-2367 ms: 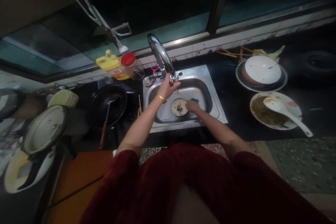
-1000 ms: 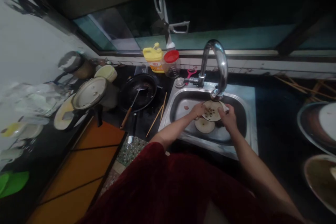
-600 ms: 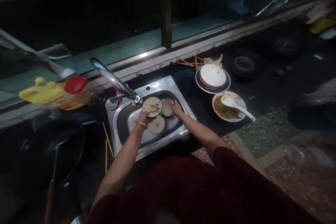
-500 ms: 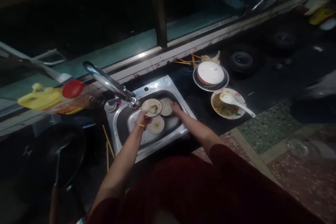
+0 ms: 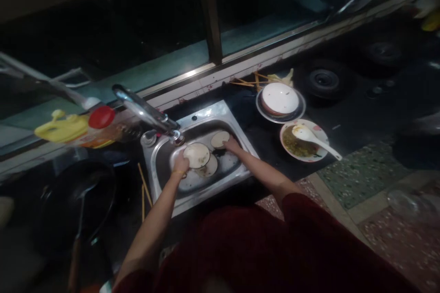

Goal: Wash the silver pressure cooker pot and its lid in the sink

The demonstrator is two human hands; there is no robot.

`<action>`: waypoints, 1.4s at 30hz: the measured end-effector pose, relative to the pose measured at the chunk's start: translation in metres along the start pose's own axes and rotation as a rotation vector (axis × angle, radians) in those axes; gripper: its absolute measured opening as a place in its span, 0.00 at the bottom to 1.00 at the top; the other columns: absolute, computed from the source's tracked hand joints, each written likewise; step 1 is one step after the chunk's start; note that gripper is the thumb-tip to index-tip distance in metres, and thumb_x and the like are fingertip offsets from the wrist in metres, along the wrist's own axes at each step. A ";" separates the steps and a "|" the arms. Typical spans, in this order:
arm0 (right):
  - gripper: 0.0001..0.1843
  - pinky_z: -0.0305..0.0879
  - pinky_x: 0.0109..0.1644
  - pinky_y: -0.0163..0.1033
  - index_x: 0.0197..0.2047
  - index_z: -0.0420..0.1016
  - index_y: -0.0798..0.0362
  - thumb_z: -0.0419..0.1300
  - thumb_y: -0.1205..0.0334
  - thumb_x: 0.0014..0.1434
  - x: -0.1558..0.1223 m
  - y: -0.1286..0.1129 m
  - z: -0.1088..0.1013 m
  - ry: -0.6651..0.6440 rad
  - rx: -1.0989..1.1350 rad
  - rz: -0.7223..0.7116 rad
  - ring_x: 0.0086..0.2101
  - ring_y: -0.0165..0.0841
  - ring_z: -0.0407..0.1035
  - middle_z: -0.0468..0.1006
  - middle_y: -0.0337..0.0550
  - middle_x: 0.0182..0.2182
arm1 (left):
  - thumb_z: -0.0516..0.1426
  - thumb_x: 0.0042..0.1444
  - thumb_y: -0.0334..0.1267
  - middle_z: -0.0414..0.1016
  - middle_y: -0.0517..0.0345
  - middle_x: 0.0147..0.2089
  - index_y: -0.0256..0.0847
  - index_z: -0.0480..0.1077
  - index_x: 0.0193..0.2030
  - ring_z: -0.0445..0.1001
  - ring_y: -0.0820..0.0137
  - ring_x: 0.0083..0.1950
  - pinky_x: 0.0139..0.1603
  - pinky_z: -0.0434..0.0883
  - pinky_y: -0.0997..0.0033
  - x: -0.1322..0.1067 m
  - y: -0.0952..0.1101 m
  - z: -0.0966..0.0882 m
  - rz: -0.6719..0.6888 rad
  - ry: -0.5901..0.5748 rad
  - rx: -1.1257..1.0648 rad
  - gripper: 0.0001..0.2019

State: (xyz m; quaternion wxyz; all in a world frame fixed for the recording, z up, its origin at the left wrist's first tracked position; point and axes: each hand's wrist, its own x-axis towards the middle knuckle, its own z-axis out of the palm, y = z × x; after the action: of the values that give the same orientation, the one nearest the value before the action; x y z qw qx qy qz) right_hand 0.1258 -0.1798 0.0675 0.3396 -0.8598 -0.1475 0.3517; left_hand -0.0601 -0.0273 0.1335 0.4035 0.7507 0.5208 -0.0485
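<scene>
In the metal sink, my left hand is closed on the left rim of a white bowl, which has dark food bits inside. Part of another bowl shows beneath and to the right of it, in the basin. My right hand grips the right side of a second white bowl towards the back right of the basin. The curved chrome faucet stands behind the basin at the left, above my left hand.
Right of the sink are stacked bowls and a bowl of greenish soup with a white ladle. Chopsticks lie left of the sink. A dark wok and a yellow oil jug stand further left.
The left bowl has come down and forward, now overlapping the bowl in the basin. The two held bowls are further apart. The whole view has shifted slightly.
</scene>
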 end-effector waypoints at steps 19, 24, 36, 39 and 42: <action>0.25 0.70 0.48 0.44 0.63 0.56 0.51 0.39 0.50 0.68 -0.038 -0.047 0.061 -0.409 0.410 -0.194 0.47 0.36 0.72 0.74 0.51 0.53 | 0.55 0.57 0.38 0.75 0.46 0.50 0.40 0.57 0.67 0.76 0.65 0.42 0.48 0.71 0.63 -0.008 -0.032 0.010 0.150 0.149 -0.249 0.30; 0.25 0.60 0.60 0.50 0.59 0.64 0.57 0.49 0.57 0.62 -0.027 -0.029 0.070 -0.129 -0.025 -0.493 0.55 0.43 0.65 0.72 0.55 0.55 | 0.53 0.59 0.37 0.74 0.46 0.52 0.37 0.67 0.59 0.76 0.69 0.39 0.46 0.72 0.65 -0.021 -0.068 -0.022 0.055 0.173 -0.247 0.22; 0.30 0.62 0.56 0.51 0.57 0.69 0.65 0.42 0.54 0.63 -0.024 0.006 0.084 -0.017 -0.466 -0.399 0.52 0.51 0.67 0.74 0.65 0.48 | 0.51 0.60 0.34 0.79 0.53 0.41 0.36 0.76 0.47 0.75 0.69 0.43 0.49 0.69 0.71 -0.052 -0.141 -0.202 0.107 0.621 -0.155 0.15; 0.30 0.61 0.55 0.53 0.55 0.71 0.66 0.44 0.53 0.62 -0.027 0.010 0.081 0.017 -0.556 -0.303 0.51 0.54 0.68 0.73 0.69 0.47 | 0.50 0.60 0.32 0.78 0.50 0.46 0.34 0.75 0.49 0.75 0.67 0.47 0.51 0.68 0.70 -0.055 -0.199 -0.277 -0.030 0.780 -0.113 0.15; 0.28 0.59 0.58 0.53 0.55 0.71 0.65 0.49 0.52 0.61 -0.049 0.007 0.076 0.069 -0.459 -0.158 0.55 0.54 0.65 0.71 0.69 0.51 | 0.49 0.61 0.30 0.76 0.45 0.50 0.31 0.73 0.51 0.73 0.64 0.52 0.55 0.67 0.67 -0.050 -0.245 -0.323 -0.209 0.797 -0.050 0.16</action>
State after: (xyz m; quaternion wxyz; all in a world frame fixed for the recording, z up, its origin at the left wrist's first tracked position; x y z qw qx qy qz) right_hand 0.0370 -0.1724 0.0481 0.1669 -0.9117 -0.2785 0.2517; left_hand -0.3957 0.1799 0.2385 0.1811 0.6438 0.7108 0.2181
